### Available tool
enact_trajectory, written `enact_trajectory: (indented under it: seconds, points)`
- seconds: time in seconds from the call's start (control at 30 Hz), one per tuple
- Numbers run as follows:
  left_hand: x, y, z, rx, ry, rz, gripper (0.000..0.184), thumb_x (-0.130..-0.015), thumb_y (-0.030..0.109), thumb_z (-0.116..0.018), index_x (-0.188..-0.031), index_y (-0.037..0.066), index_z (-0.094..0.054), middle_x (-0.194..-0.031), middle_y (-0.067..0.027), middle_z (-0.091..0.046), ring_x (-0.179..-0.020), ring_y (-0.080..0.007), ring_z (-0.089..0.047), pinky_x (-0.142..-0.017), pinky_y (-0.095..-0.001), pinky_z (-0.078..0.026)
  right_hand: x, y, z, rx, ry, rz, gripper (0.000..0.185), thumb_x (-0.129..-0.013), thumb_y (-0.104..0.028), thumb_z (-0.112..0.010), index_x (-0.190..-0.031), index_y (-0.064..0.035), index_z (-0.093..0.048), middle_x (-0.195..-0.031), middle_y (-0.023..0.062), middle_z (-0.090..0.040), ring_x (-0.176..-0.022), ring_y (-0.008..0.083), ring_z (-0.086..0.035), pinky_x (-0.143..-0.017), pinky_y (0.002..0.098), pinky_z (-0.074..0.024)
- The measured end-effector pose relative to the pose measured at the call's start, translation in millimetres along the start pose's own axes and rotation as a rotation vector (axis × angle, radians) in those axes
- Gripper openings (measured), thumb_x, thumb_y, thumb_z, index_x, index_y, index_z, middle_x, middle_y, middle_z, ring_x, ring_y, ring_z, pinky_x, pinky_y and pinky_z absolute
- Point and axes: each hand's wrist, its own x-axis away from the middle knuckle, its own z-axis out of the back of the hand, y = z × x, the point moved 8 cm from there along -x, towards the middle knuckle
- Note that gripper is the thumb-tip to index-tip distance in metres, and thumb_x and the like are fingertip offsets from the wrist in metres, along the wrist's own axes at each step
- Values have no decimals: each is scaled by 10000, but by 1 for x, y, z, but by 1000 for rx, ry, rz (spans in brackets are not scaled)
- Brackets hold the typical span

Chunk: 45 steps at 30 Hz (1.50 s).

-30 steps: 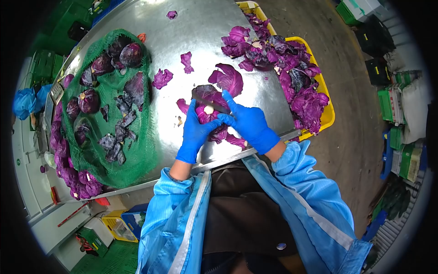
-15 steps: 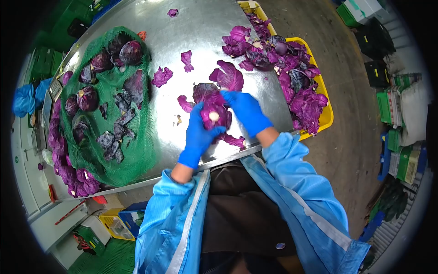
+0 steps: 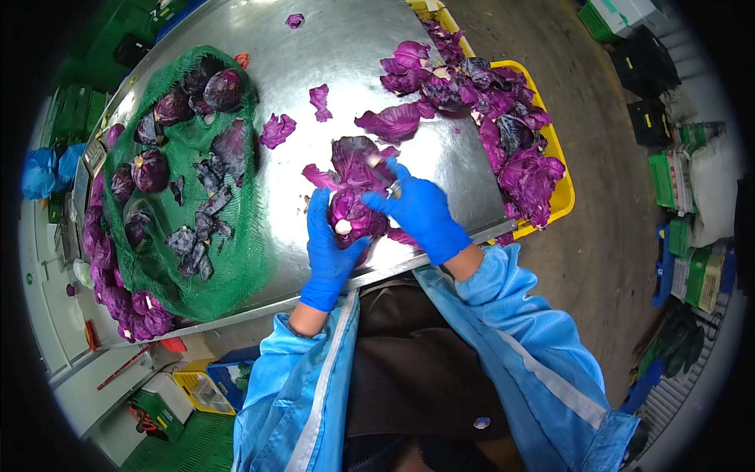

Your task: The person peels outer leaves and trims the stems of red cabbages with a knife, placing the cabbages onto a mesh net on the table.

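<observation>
My left hand (image 3: 329,263), in a blue glove, cups a red cabbage (image 3: 355,214) from the left and below, thumb and fingers around its side. The head's pale stem end faces up. At its upper right is my right hand (image 3: 425,214), also blue-gloved, fingers curled in. Something small and partly metallic shows at those fingers, too blurred to name. A pale blurred bit (image 3: 373,160) is just above them. Loose dark purple leaves (image 3: 352,153) lie against the head's far side, and a larger torn leaf (image 3: 391,123) is farther back on the steel table (image 3: 307,63).
On the left, a green net bag (image 3: 252,236) lies under several cabbages (image 3: 149,170) and dark leaf scraps. More purple heads (image 3: 114,295) line the table's left edge. Yellow crates (image 3: 562,177) heaped with leaves (image 3: 528,181) stand at the right edge.
The cabbage and my left hand have shifted slightly left and toward me. My right hand has let go of the large leaf, now lying farther back, and moved closer to the head.
</observation>
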Motion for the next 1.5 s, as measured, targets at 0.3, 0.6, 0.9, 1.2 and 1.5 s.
enact_trajectory:
  seconds: [0.3, 0.6, 0.9, 1.2, 1.5]
  points:
    - [-13, -26, -1, 138, -102, 13, 875, -664, 83, -770, -1426, 68, -341, -1470, -224, -321, -1354, -376, -344, -1115, -410, -310, -19, 78, -6, -56, 179, 152, 570, -782, -169, -683, -1325, -250, -527, -1039, 154, -663, -773, 306, -679, -684, 396, -546]
    - [-34, -47, 13, 48, 44, 223, 976, -602, 245, -897, -1383, -9, -370, -1356, -238, -408, -1234, -344, -460, -1045, -421, -402, -27, 29, -69, -632, -9, 336, 549, -833, -170, -681, -1351, -124, -504, -1147, 139, -647, -935, 240, -667, -798, 318, -519]
    - [-23, -51, 17, 1126, 45, 592, 706, -855, 212, -681, -1446, 57, -328, -1370, -191, -451, -1209, -314, -526, -1006, -458, -469, -1, -36, -7, -302, 219, 574, 572, -825, -185, -684, -1361, -183, -484, -1153, 116, -615, -974, 260, -647, -824, 331, -533]
    - [-6, -62, 9, 1519, 72, 904, 525, -912, 353, -605, -1312, 47, -456, -1244, -206, -560, -1097, -363, -604, -745, -577, -576, -21, -40, -8, -359, -165, 510, 210, -801, -165, -667, -1001, -102, -684, -924, 84, -669, -837, 240, -674, -766, 336, -531]
    - [-4, -73, -8, 1409, 30, 901, 440, -943, 370, -559, -1263, 74, -503, -1178, -190, -600, -999, -354, -638, -755, -558, -578, 9, -90, -37, 18, -155, 532, 391, -810, -224, -724, -1180, -154, -619, -868, 111, -651, -788, 265, -673, -691, 323, -537]
